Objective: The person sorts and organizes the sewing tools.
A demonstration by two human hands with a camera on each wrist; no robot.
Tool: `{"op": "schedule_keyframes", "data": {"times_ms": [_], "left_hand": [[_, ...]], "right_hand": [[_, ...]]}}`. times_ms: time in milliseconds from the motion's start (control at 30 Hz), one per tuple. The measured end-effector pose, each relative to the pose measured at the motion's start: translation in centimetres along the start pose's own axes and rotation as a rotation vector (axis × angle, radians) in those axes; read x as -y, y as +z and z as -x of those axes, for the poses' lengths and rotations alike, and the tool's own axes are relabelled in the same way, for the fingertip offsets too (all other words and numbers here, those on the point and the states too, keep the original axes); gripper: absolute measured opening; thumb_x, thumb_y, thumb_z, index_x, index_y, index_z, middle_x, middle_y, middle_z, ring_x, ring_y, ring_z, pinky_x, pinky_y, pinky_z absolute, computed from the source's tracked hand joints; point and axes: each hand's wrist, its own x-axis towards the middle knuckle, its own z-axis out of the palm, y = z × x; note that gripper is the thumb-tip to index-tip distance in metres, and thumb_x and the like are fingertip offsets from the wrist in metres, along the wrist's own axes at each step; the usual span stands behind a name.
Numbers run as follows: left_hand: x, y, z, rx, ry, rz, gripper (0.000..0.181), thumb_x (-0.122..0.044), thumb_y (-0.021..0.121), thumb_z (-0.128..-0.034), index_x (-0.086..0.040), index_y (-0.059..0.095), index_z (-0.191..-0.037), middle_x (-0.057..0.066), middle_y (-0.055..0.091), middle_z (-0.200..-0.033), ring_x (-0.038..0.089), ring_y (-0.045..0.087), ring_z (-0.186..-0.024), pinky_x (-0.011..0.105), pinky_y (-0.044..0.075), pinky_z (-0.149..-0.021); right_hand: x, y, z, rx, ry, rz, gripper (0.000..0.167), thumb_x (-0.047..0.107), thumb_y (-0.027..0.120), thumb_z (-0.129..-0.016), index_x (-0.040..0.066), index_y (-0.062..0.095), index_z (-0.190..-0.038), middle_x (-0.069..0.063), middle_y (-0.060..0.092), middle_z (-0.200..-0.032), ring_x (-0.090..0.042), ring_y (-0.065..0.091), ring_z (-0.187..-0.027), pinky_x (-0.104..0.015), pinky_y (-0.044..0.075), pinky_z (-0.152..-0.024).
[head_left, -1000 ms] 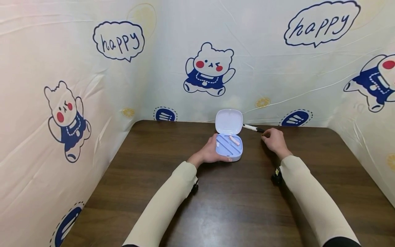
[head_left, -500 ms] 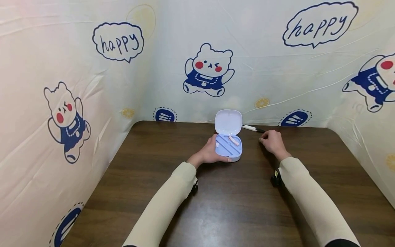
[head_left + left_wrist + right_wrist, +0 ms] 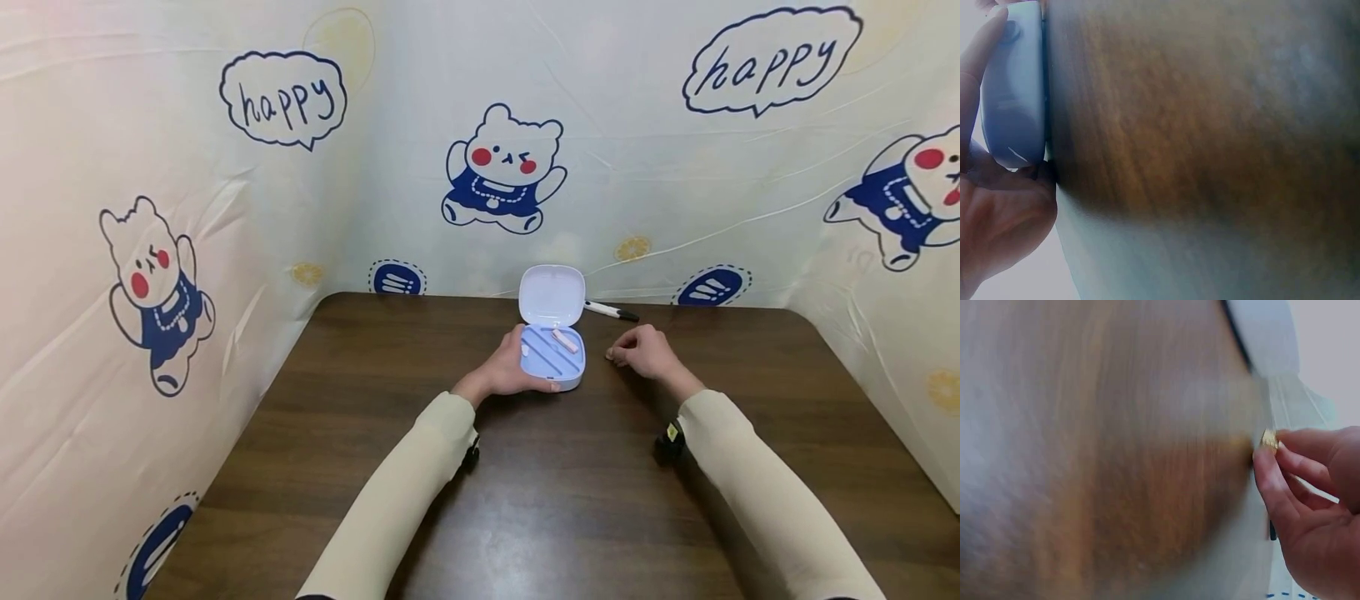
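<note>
A pale blue storage box (image 3: 572, 383) stands near the table's far edge, its white-looking lid (image 3: 552, 293) raised behind it. Ridges run diagonally across its inside, where a small pinkish-white piece (image 3: 565, 341) and a smaller white piece (image 3: 525, 351) lie. My left hand (image 3: 510, 368) grips the box from its left side, with the thumb along the front wall; the left wrist view shows this hand (image 3: 1007, 215) against the box's side. To the right of the box, my right hand (image 3: 647, 352) pinches a small gold-coloured, ring-like piece (image 3: 1269, 439) between thumb and fingertips, just above the table.
A white marker pen (image 3: 611, 311) with a black end lies by the far edge, behind my right hand. The brown wooden table (image 3: 517, 500) is bordered by printed cloth walls (image 3: 645, 167) at the back and both sides.
My right hand has moved left and nearer to me, away from the pen and closer to the box, carrying the gold-coloured piece. My left hand keeps its hold on the box.
</note>
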Motion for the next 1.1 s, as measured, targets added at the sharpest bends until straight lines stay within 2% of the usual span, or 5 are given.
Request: {"op": "schedule_keyframes", "data": {"times_ms": [200,467,667,833,1100], "left_hand": [[-0.1,0.0,0.4,0.007,-0.004,-0.010,0.120,-0.048,0.093,-0.0692,-0.012,0.018,-0.156,0.011,0.034,-0.150,0.024,0.041,-0.130,0.042,0.038,-0.111],[-0.1,-0.1,0.7,0.010,-0.004,-0.001,0.120,-0.048,0.094,-0.0673,-0.012,0.020,-0.154,0.011,0.035,-0.148,0.024,0.042,-0.128,0.043,0.040,-0.109],[1.1,0.2,-0.6,0.018,-0.023,-0.012,0.125,-0.051,0.095,-0.0651,-0.016,0.017,-0.157,0.008,0.034,-0.150,0.021,0.040,-0.130,0.040,0.039,-0.110],[1.4,0.3,-1.1,0.005,-0.005,-0.048,0.131,-0.054,0.094,-0.0630,-0.014,0.014,-0.159,0.009,0.034,-0.149,0.021,0.041,-0.129,0.038,0.038,-0.110],[1.2,0.4,-1.2,-0.001,0.021,-0.069,0.127,-0.056,0.093,-0.0629,-0.013,0.018,-0.156,0.008,0.037,-0.144,0.019,0.042,-0.124,0.037,0.041,-0.105]], "right_hand": [[1.0,1.0,1.0,0.077,0.013,-0.208,0.021,0.010,0.065,-0.101,-0.006,0.075,-0.108,-0.018,0.075,-0.099,-0.025,0.074,-0.086,-0.038,0.060,-0.081],[2.5,1.6,1.8,0.085,-0.053,-0.322,0.022,0.007,0.064,-0.101,-0.011,0.070,-0.112,-0.023,0.073,-0.101,-0.028,0.072,-0.088,-0.042,0.060,-0.082],[3.6,1.4,1.9,0.051,-0.067,-0.307,0.022,0.012,0.066,-0.101,-0.007,0.072,-0.112,-0.020,0.073,-0.100,-0.032,0.072,-0.088,-0.046,0.059,-0.084],[4.7,1.6,1.6,0.039,-0.096,-0.286,0.021,0.015,0.069,-0.100,-0.002,0.074,-0.111,-0.016,0.073,-0.099,-0.036,0.069,-0.089,-0.039,0.059,-0.078],[7.1,3.0,1.2,0.003,-0.213,-0.177,0.011,0.013,0.074,-0.095,0.004,0.077,-0.100,-0.007,0.074,-0.093,-0.020,0.065,-0.082,-0.031,0.054,-0.073]]}}
